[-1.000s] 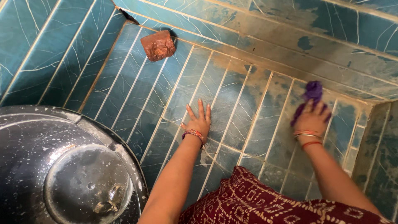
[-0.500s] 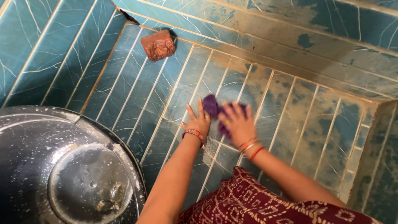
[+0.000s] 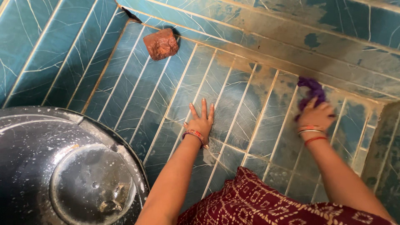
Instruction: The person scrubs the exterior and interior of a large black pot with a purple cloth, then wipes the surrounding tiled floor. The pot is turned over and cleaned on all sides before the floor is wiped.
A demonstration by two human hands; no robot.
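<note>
My left hand (image 3: 202, 118) lies flat on the blue tiled floor (image 3: 137, 91), fingers spread, with bangles at the wrist. My right hand (image 3: 315, 114) presses a purple scrubbing cloth (image 3: 313, 90) against the dirty tiles near the far right, close to the base of the wall. Brown grime covers the tiles around the cloth and the lower wall.
A reddish-brown stone (image 3: 161, 43) sits at the foot of the far wall (image 3: 266, 25). A large wet metal vessel (image 3: 62, 166) with soapy residue fills the lower left. My maroon patterned garment (image 3: 258, 204) is at the bottom. A tiled side wall (image 3: 383, 154) rises at right.
My right hand swept the purple cloth from the right to beside my left hand, then back out to the far right. My left hand stayed planted.
</note>
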